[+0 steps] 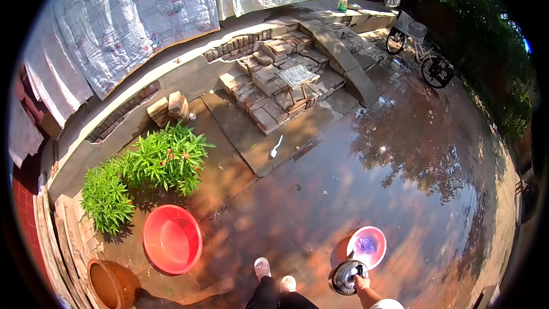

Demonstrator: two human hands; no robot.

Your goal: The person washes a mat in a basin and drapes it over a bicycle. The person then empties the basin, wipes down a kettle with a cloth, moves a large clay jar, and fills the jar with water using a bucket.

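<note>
In the head view, the right hand [361, 282] is closed around the handle of a dark metal kettle [341, 282], at the near side of the pink basin [373, 260]; whether kettle and basin touch is unclear. The left hand is out of view, so its state cannot be told. Purplish contents [365, 245] lie inside the pink basin. Well left of it stand a larger red basin [171, 229] and a brown pot [117, 283].

On inspection, your head view presents you with no legible text, label, brand, number or sign.
</note>
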